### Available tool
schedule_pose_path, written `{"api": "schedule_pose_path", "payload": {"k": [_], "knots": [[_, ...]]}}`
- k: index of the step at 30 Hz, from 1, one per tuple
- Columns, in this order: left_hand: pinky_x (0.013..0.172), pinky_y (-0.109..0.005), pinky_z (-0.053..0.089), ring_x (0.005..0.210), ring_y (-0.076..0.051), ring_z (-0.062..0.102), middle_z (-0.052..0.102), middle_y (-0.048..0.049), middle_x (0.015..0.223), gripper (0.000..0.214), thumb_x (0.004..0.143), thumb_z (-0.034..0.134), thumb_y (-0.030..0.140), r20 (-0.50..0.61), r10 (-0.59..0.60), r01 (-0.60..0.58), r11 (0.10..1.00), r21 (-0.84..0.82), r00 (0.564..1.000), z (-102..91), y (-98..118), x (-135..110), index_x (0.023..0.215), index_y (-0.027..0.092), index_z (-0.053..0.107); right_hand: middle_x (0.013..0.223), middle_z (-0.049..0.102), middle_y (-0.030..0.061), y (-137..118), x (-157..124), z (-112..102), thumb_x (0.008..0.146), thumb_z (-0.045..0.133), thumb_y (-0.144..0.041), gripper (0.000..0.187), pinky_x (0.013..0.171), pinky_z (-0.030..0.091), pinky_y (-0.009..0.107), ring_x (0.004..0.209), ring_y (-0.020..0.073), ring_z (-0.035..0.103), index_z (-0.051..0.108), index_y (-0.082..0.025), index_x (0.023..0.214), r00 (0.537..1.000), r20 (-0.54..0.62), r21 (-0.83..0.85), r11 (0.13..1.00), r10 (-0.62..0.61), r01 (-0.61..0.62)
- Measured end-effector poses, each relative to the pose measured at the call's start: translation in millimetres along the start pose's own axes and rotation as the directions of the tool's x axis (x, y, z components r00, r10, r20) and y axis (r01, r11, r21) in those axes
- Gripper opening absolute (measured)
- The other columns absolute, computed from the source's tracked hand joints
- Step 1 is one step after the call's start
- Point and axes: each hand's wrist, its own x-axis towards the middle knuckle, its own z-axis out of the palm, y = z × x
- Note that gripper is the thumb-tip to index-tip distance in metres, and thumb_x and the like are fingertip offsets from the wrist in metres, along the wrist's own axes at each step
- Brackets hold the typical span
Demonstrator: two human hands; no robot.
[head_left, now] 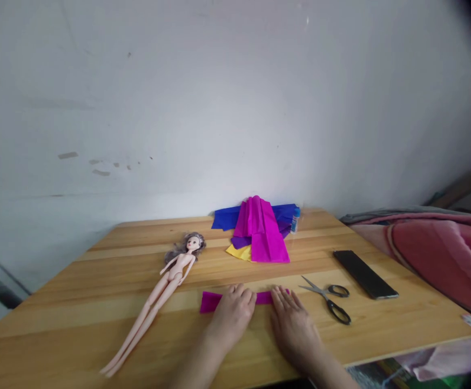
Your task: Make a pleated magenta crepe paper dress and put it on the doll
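A folded magenta strip of what looks like crepe paper (210,302) lies flat on the wooden table, running left to right in front of me. My left hand (235,308) is closed over its middle, knuckles up and fingers curled against it. On the strip's right end rests my right hand (294,321), with its fingers stretched out flat and pressing down. What is under both palms is hidden. To the right of my right hand lies a pair of black-handled scissors (327,296), blades parted. An unclothed doll with grey hair (174,275) lies face up to the left of my left hand.
Toward the wall are stacked magenta sheets (268,237), blue sheets (225,218) and a yellow sheet (240,252). A small glue stick with a blue cap (295,220) stands beside them. A black phone (365,274) lies at the right. Pink bedding (442,248) borders the table's right side.
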Motion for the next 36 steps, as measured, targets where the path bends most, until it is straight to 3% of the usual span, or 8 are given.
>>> {"api": "schedule_pose_path", "payload": {"k": [5, 9, 14, 20, 25, 31, 36], "knots": [[0.073, -0.038, 0.042, 0.086, -0.023, 0.052, 0.059, -0.0058, 0.089, 0.016, 0.085, 0.051, 0.014, -0.032, -0.015, 0.016, 1.0, 0.001, 0.999, 9.0, -0.5, -0.9, 0.101, 0.016, 0.056, 0.132, 0.052, 0.0142, 16.3, -2.2, -13.3, 0.09, 0.035, -0.02, 0.043, 0.109, 0.026, 0.048, 0.126, 0.027, 0.044, 0.051, -0.009, 0.128, 0.998, 0.041, -0.042, 0.998, 0.049, -0.047], [0.072, -0.036, 0.042, 0.084, -0.022, 0.052, 0.058, -0.0044, 0.085, 0.013, 0.085, 0.052, 0.012, -0.071, -0.017, 0.017, 1.0, -0.006, 0.997, 14.8, -0.4, -1.3, 0.096, 0.016, 0.058, 0.133, 0.052, 0.014, 12.9, 3.5, -19.9, 0.087, 0.039, -0.019, 0.045, 0.109, 0.025, 0.051, 0.127, 0.0282, 0.042, 0.051, -0.009, 0.129, 0.999, 0.043, -0.048, 0.999, 0.012, -0.01], [0.072, -0.035, 0.042, 0.085, -0.022, 0.053, 0.059, -0.0043, 0.085, 0.008, 0.086, 0.052, 0.015, -0.073, -0.042, 0.04, 0.999, -0.022, 0.996, 11.9, 0.3, -1.6, 0.087, 0.017, 0.059, 0.132, 0.053, 0.0106, -15.1, 15.3, -6.4, 0.085, 0.038, -0.014, 0.045, 0.107, 0.034, 0.042, 0.124, 0.0229, 0.047, 0.052, -0.013, 0.128, 0.983, 0.011, 0.076, 0.981, -0.182, 0.181], [0.077, -0.034, 0.043, 0.088, -0.02, 0.054, 0.061, -0.0023, 0.09, 0.014, 0.089, 0.046, 0.014, 0.007, -0.183, 0.183, 0.975, -0.128, 0.983, 2.6, -3.5, -5.0, 0.091, 0.019, 0.058, 0.129, 0.055, 0.0124, -20.1, 18.7, 9.2, 0.085, 0.04, -0.013, 0.044, 0.101, 0.043, 0.039, 0.119, 0.0228, 0.052, 0.053, -0.012, 0.127, 0.979, -0.029, 0.12, 0.972, -0.2, 0.202], [0.081, -0.035, 0.04, 0.09, -0.021, 0.054, 0.062, -0.0045, 0.091, 0.021, 0.088, 0.043, 0.012, 0.072, -0.249, 0.257, 0.953, -0.162, 0.966, -4.2, -20.6, -12.1, 0.09, 0.019, 0.063, 0.129, 0.055, 0.0129, -15.4, 15.0, 10.7, 0.086, 0.04, -0.014, 0.043, 0.101, 0.043, 0.042, 0.119, 0.0249, 0.052, 0.053, -0.012, 0.126, 0.973, -0.043, 0.092, 0.969, -0.225, 0.228], [0.075, -0.031, 0.038, 0.086, -0.02, 0.055, 0.062, -0.0041, 0.084, 0.021, 0.087, 0.046, 0.021, 0.184, -0.256, 0.299, 0.918, -0.262, 0.949, -12.0, -53.6, -24.7, 0.083, 0.022, 0.068, 0.129, 0.055, 0.0116, -14.8, 13.5, 16.7, 0.083, 0.041, -0.011, 0.047, 0.102, 0.042, 0.042, 0.121, 0.0246, 0.05, 0.05, -0.012, 0.13, 0.97, -0.076, 0.092, 0.967, -0.229, 0.235], [0.072, -0.027, 0.037, 0.086, -0.018, 0.055, 0.062, -0.0035, 0.087, 0.025, 0.087, 0.044, 0.021, 0.198, -0.234, 0.294, 0.88, -0.372, 0.952, -14.0, -68.9, -34.5, 0.084, 0.023, 0.068, 0.13, 0.055, 0.0115, -15.7, 13.5, 15.6, 0.081, 0.041, -0.009, 0.049, 0.101, 0.043, 0.042, 0.121, 0.0245, 0.051, 0.051, -0.012, 0.129, 0.97, -0.062, 0.066, 0.968, -0.237, 0.241]]}}
